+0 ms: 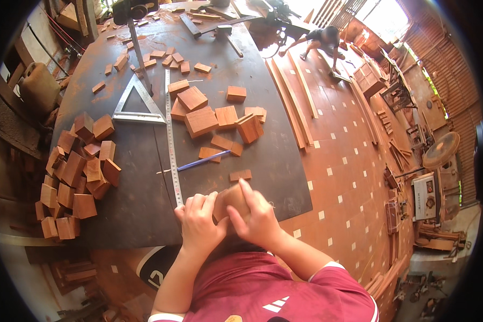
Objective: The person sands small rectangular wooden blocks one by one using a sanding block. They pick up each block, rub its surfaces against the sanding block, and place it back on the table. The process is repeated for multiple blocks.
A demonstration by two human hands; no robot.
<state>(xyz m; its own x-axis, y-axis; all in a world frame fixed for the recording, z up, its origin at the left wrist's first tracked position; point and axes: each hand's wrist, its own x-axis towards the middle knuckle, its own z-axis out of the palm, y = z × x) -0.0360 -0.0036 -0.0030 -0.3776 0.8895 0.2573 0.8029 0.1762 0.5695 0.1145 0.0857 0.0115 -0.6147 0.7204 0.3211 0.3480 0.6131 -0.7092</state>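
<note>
Close to the front edge of the dark table, a reddish-brown wooden block [231, 201] is held between my two hands. My left hand [200, 219] has its fingers curled against the block's left side. From the right, my right hand [255, 212] grips it, thumb across the near face. Just beyond them lies a small flat wooden piece [240, 175]. A blue pen [204, 160] rests across another thin wooden piece [210, 154]. To its left runs a long white ruler [170, 145], with a metal set square [139, 116] touching it farther back.
A heap of wooden blocks [72, 177] covers the table's left side. More blocks [201, 121] lie loosely past the pen. An upright saw blade [136, 51] stands at the back. Long planks [292, 102] lie on the tiled floor, where another person [327, 40] crouches.
</note>
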